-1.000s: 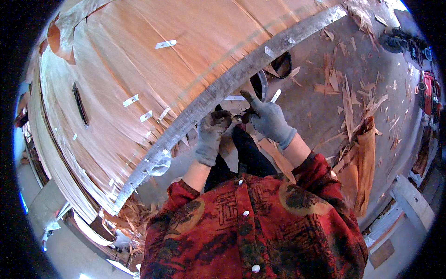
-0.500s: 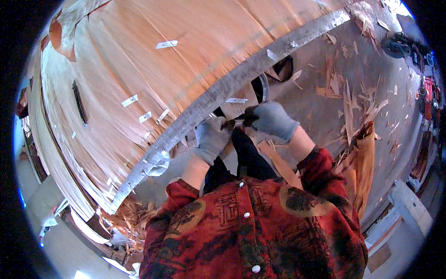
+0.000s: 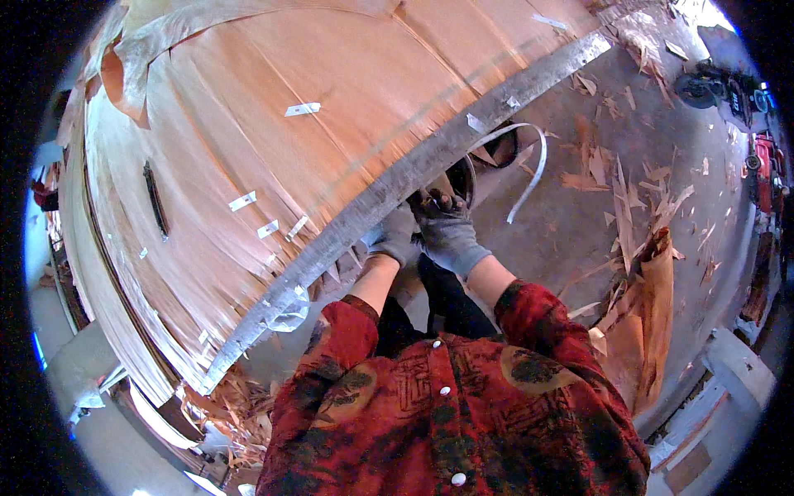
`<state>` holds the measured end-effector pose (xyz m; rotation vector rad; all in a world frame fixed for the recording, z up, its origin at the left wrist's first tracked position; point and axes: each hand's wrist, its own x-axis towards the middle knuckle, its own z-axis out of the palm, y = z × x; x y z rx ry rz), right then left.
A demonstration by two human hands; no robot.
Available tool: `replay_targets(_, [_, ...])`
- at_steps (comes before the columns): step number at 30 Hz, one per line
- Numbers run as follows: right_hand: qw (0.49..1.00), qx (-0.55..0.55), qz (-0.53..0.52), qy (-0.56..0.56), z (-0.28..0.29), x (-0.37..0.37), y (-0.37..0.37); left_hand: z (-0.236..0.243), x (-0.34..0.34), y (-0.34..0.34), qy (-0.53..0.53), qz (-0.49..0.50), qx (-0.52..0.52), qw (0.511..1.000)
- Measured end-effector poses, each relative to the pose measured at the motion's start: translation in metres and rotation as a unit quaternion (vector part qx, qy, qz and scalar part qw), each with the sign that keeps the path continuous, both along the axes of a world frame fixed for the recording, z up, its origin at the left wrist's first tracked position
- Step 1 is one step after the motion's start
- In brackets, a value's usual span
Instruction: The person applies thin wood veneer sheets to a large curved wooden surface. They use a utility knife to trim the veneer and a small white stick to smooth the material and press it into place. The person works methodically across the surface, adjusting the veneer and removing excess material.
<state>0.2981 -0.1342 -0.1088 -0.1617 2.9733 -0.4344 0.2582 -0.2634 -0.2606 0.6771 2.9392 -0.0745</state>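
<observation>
My left hand, in a grey glove, is at the near metal edge strip of the veneer-covered table. Its fingers are hidden behind the edge and the other hand. Close beside it is my right hand, gloved too, with dark-stained fingers curled in below the edge. What those fingers hold, if anything, does not show. A thin white tape strip arcs out from under the edge, right of my hands, and its loose end hangs over the floor. Dark round rims show beneath the edge there.
Thin wood veneer sheets cover the large table, with small white tape pieces on them. A dark slender tool lies at left. Crumpled clear plastic hangs at the edge. Veneer scraps and a rolled veneer piece are at right.
Both hands have moved in toward the table edge and closer together; the right one has turned and shifted left. The curved white tape strip has come into view at right.
</observation>
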Motion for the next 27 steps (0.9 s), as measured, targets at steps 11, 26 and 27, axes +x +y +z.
replay_targets(11, [0.995, 0.012, -0.032, -0.092, 0.002, -0.018, 0.01, 0.232, 0.109, -0.174, -0.126, 0.297, 0.188, 0.928])
replay_targets(26, [0.99, 0.003, 0.119, -0.07, 0.177, 0.002, -0.108, 0.254, 0.384, -0.454, -0.131, 0.612, 0.066, 0.777])
replay_targets(27, [0.99, -0.045, 0.131, -0.035, 0.189, -0.003, -0.128, 0.258, 0.382, -0.451, -0.132, 0.607, 0.081, 0.779])
